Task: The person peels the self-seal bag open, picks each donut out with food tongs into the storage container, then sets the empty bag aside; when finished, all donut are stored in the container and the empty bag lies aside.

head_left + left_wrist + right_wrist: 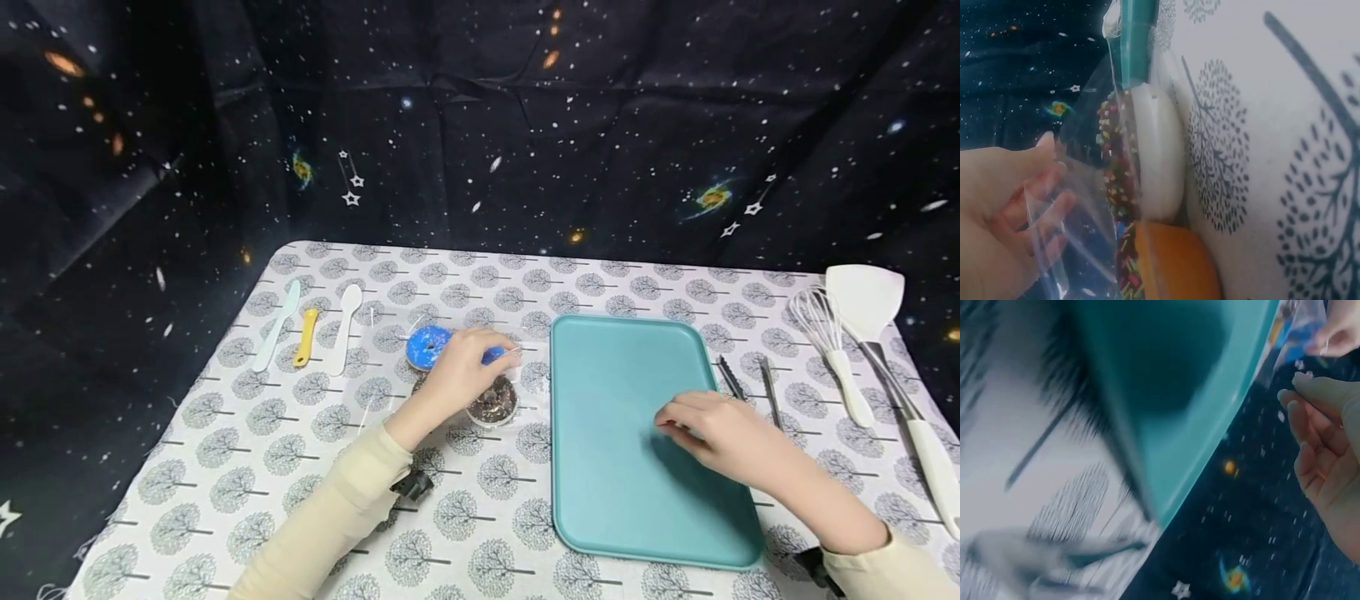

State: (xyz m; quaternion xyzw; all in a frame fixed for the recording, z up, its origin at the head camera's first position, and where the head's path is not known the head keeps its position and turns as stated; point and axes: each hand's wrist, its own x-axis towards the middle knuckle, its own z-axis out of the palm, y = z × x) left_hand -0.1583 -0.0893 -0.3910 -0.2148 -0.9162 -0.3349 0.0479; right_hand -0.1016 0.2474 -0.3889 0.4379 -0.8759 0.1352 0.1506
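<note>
My left hand (pixel 463 367) pinches the edge of a clear plastic bag (pixel 1088 250) between thumb and fingertips. Toy donuts lie inside the bag: a blue-topped donut (pixel 427 347) and a chocolate-coloured donut (pixel 492 407) show in the head view, others partly hidden by the hand. Up close in the left wrist view, a sprinkled donut with a white base (pixel 1163 153) sits beside one with an orange base (pixel 1179 262). Over the teal tray (pixel 618 367), my right hand (pixel 723 429) hovers with loosely bent fingers and nothing in them.
Left of the bag lie a pale-green knife (pixel 277 325), a yellow-handled utensil (pixel 305 337) and a white spoon (pixel 344 329). Right of the tray are dark slim tools (pixel 731 379), a whisk (pixel 836 358) and a white spatula (pixel 866 296). A starry dark cloth hangs behind the table.
</note>
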